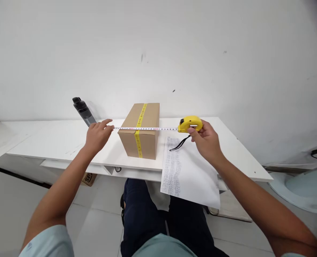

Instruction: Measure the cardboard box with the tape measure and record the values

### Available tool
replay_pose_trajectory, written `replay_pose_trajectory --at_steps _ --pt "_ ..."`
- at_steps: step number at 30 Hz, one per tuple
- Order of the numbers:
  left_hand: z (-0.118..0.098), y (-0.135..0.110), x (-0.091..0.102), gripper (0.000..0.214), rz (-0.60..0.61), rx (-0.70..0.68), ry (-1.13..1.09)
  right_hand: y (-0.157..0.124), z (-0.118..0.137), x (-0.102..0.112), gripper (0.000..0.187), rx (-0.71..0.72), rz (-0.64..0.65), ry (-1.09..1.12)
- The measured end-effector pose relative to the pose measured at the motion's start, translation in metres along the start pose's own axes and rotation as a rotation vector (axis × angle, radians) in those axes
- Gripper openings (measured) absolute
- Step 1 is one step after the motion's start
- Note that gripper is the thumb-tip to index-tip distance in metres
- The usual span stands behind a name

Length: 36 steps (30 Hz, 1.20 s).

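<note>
A brown cardboard box [139, 144] with yellow printed tape along its top and front stands on the white desk. My right hand [208, 141] grips a yellow tape measure [189, 124] to the right of the box, and a black wrist strap [180, 143] dangles from the case. The white measuring blade [167, 129] runs out leftward across the box's top near its front edge. At the left, beyond the box, my left hand [98, 135] pinches the blade's end between thumb and fingers.
A dark water bottle [83, 110] stands behind my left hand by the wall. A printed paper sheet [193, 171] overhangs the desk's [62, 141] front edge. Beneath the desk lies another cardboard box [88, 179]. A pale blue seat-like object [303, 189] is at the right.
</note>
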State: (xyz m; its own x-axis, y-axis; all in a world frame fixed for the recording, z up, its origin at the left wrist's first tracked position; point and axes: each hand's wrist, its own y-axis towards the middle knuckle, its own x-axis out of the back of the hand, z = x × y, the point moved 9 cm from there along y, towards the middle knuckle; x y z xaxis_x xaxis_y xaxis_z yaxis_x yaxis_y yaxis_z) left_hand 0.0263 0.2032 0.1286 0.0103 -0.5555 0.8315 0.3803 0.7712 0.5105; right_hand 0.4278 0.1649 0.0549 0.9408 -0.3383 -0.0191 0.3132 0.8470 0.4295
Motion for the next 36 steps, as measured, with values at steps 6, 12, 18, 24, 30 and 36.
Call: replay_pose_trajectory --at_steps 6,12,18,24,30,36 --pt "-0.024 0.006 0.003 0.043 0.122 -0.079 -0.168 0.003 -0.005 -0.034 0.061 0.006 0.086 -0.035" --pt "-0.035 0.003 0.008 0.055 0.240 -0.081 -0.470 -0.002 0.000 -0.066 0.052 0.013 0.207 -0.168" --pt "-0.037 0.001 0.002 0.058 0.212 -0.038 -0.428 -0.002 0.004 -0.075 0.050 0.048 0.216 -0.222" --pt "-0.039 0.005 0.005 0.055 0.221 -0.047 -0.393 -0.005 -0.004 -0.073 0.056 0.038 0.216 -0.238" --pt "-0.043 0.008 0.010 0.052 0.254 -0.069 -0.331 -0.008 -0.016 -0.075 0.077 0.010 0.190 -0.152" --pt "-0.043 0.008 0.010 0.049 0.244 -0.070 -0.329 -0.010 -0.012 -0.075 0.090 0.066 0.145 -0.053"
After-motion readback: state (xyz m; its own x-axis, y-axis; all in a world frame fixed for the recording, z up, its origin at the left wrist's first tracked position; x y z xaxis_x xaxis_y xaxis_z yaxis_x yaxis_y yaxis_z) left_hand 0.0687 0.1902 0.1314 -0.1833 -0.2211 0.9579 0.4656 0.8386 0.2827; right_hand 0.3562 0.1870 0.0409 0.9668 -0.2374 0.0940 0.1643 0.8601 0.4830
